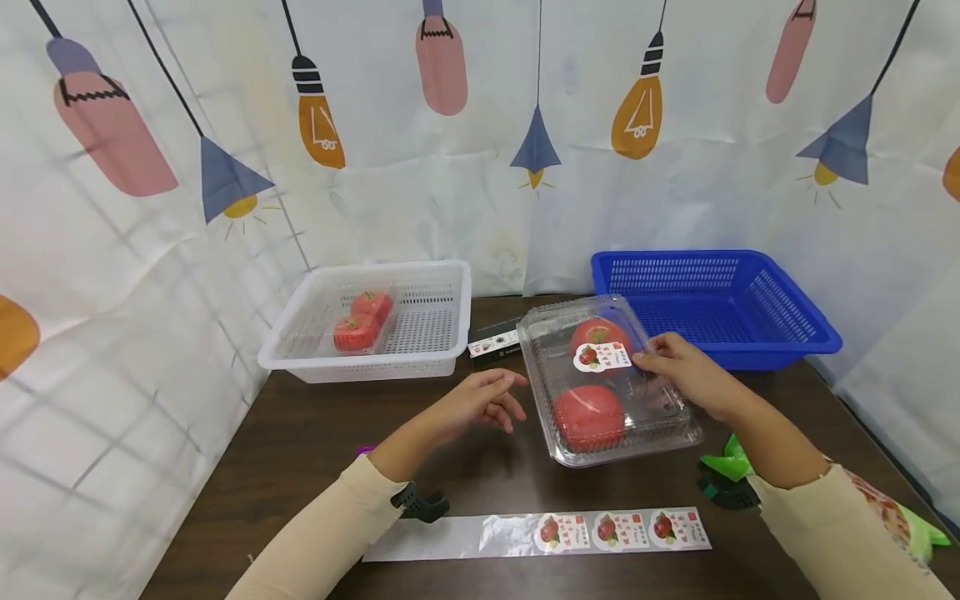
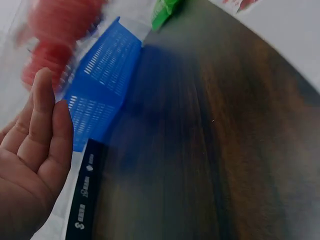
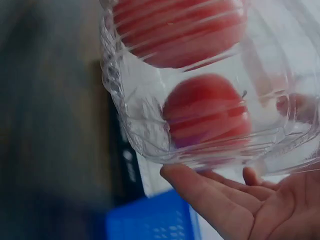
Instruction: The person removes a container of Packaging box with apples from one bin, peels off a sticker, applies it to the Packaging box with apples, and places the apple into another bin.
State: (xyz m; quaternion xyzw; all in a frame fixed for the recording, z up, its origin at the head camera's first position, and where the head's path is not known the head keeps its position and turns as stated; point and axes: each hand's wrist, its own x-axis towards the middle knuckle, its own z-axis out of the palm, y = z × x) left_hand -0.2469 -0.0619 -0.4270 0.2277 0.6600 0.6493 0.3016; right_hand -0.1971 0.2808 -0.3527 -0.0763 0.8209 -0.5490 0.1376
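Observation:
My right hand point(image 1: 686, 375) grips the right edge of a clear plastic clamshell box point(image 1: 637, 408), held tilted above the table. Inside it are two red, tomato-like fruits point(image 1: 590, 418), and a printed sticker point(image 1: 602, 357) is on its lid. Seen from the right wrist, the fingers point(image 3: 215, 200) lie along the rim of the box point(image 3: 145, 120). Just left of the box is my left hand point(image 1: 480, 400), apart from it, with fingers loosely bent and holding nothing. The left wrist view shows that hand point(image 2: 35, 145) with nothing in its palm.
A white basket point(image 1: 390, 368) at the back left holds a clear pack of red fruits point(image 1: 363, 321). At the back right stands a blue basket point(image 1: 720, 346). Between them lies a black box point(image 1: 495, 340). A sticker strip point(image 1: 450, 537) lies in front; a green packet point(image 1: 731, 458) is at right.

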